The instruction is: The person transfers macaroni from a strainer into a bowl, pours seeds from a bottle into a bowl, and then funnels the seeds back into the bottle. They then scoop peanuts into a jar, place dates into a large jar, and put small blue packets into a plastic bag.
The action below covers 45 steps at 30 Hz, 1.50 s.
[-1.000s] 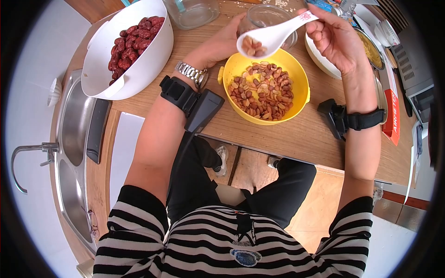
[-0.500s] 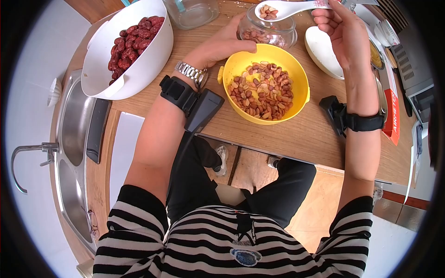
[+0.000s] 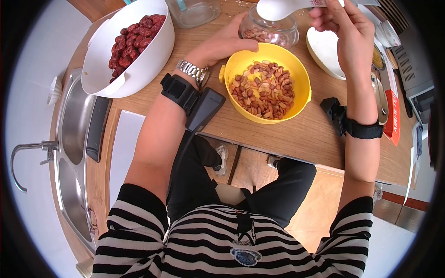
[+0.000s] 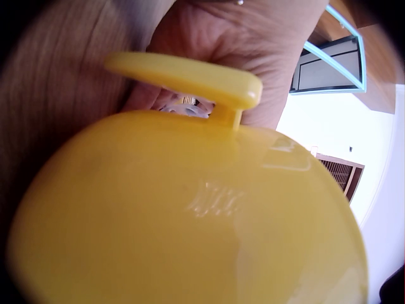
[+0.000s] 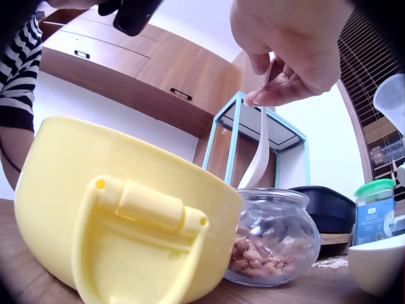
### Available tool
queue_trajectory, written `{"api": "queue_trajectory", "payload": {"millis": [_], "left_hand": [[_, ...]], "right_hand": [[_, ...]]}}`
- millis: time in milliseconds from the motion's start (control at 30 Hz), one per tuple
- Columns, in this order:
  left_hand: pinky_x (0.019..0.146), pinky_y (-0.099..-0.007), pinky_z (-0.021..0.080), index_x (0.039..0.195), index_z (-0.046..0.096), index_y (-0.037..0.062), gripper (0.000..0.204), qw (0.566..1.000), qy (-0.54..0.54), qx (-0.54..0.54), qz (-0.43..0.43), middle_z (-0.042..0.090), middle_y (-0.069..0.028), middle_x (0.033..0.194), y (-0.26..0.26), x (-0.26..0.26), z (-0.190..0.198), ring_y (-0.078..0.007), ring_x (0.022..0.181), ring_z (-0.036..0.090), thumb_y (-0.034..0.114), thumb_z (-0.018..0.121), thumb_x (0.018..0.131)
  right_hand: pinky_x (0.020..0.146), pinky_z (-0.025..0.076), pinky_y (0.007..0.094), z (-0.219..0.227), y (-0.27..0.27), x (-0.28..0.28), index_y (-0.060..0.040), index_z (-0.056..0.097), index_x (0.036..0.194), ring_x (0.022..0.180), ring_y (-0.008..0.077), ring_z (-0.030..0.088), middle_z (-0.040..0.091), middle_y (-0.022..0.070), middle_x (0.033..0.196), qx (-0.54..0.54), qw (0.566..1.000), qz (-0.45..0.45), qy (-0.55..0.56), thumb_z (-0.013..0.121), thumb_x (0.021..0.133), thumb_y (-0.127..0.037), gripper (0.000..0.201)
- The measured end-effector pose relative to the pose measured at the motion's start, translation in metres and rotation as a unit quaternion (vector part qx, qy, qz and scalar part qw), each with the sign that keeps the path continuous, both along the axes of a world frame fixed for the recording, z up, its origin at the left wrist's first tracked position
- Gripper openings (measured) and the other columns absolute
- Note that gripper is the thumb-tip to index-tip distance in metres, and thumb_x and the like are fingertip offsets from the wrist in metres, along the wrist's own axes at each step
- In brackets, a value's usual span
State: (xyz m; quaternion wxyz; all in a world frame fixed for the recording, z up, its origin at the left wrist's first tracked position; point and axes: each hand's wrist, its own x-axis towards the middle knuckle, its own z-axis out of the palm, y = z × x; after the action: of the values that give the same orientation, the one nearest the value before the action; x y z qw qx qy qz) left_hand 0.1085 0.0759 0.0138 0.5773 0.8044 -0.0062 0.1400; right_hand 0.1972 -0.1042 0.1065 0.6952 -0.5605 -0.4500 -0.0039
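"Spoon (image 3: 273, 9): position, grasp?"
"Tipped at the mouth of the glass jar (image 5: 278, 235). Right hand (image 3: 348, 36) pinched its handle; left hand (image 3: 225, 44) lay spread, unclenched, beside jar."
"Step?"
"Judged: unloading into jar. Next move called for steady wrist."
"Materials?"
"Glossy white spoon, round clear glass, smooth yellow bowl (image 5: 126, 155), split reddish nuts (image 3: 262, 99)."

To your left you have a white tub (image 3: 150, 62) of red dates (image 3: 132, 44), near a steel double sink (image 3: 74, 132) with its curved tap (image 3: 48, 147). On your right sits a red box (image 3: 392, 118) (lettered AIRMETER).
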Motion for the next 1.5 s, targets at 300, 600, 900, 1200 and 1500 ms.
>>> {"api": "queue_trajectory", "payload": {"millis": [300, 600, 900, 1200, 1500], "left_hand": [[0.094, -0.0318, 0.027, 0.129, 0.014, 0.0052, 0.074, 0.996, -0.026, -0.055, -0.066, 0.036, -0.0129, 0.121, -0.013, -0.006, 0.025, -0.0201, 0.111, 0.036, 0.024, 0.058, 0.073], [0.099, -0.0317, 0.018, 0.129, 0.009, 0.0026, 0.087, 0.997, 0.016, -0.052, -0.050, 0.025, -0.0149, 0.129, -0.008, -0.006, 0.022, -0.0215, 0.120, 0.024, 0.020, 0.065, 0.065], [0.083, -0.0283, 0.040, 0.126, 0.017, -0.0030, 0.085, 1.000, 0.015, -0.022, -0.014, 0.043, -0.0194, 0.112, 0.000, 0.002, 0.000, -0.0233, 0.101, 0.046, 0.024, 0.064, 0.061], [0.085, -0.0281, 0.038, 0.126, 0.017, -0.0032, 0.081, 0.999, 0.015, -0.040, -0.014, 0.042, -0.0190, 0.114, -0.003, -0.002, 0.005, -0.0219, 0.103, 0.045, 0.020, 0.065, 0.064], [0.085, -0.0271, 0.037, 0.126, 0.015, -0.0039, 0.083, 0.999, 0.013, -0.033, -0.021, 0.042, -0.0189, 0.113, -0.002, -0.001, 0.005, -0.0213, 0.102, 0.045, 0.020, 0.065, 0.064]], "right_hand": [[0.037, 0.038, 0.0142, 0.000, -0.004, -0.008, -0.0003, 0.057, 0.076, 0.042, 0.0064, 0.049, 0.055, 0.0043, 0.055, -0.076, 0.994, 0.042, -0.073, 0.046, 0.084, -0.017, 0.021], [0.034, 0.034, 0.0148, 0.010, -0.007, -0.010, 0.0001, 0.057, 0.071, 0.038, 0.0065, 0.046, 0.053, 0.0048, 0.051, -0.018, 1.000, 0.004, -0.007, 0.047, 0.083, -0.015, 0.022], [0.031, 0.026, 0.0137, 0.002, -0.010, -0.004, -0.0025, 0.059, 0.070, 0.033, 0.0020, 0.038, 0.046, 0.0003, 0.044, -0.323, 0.940, 0.099, -0.038, 0.048, 0.080, -0.017, 0.021], [0.038, 0.043, 0.0143, -0.007, -0.003, -0.004, 0.0020, 0.057, 0.078, 0.043, 0.0092, 0.054, 0.057, 0.0086, 0.057, -0.392, 0.889, 0.216, 0.095, 0.049, 0.082, -0.017, 0.021], [0.043, 0.048, 0.0161, -0.024, 0.000, 0.016, 0.0035, 0.057, 0.085, 0.049, 0.0125, 0.058, 0.059, 0.0123, 0.065, -0.321, 0.866, 0.287, 0.253, 0.049, 0.082, -0.016, 0.021]]}}
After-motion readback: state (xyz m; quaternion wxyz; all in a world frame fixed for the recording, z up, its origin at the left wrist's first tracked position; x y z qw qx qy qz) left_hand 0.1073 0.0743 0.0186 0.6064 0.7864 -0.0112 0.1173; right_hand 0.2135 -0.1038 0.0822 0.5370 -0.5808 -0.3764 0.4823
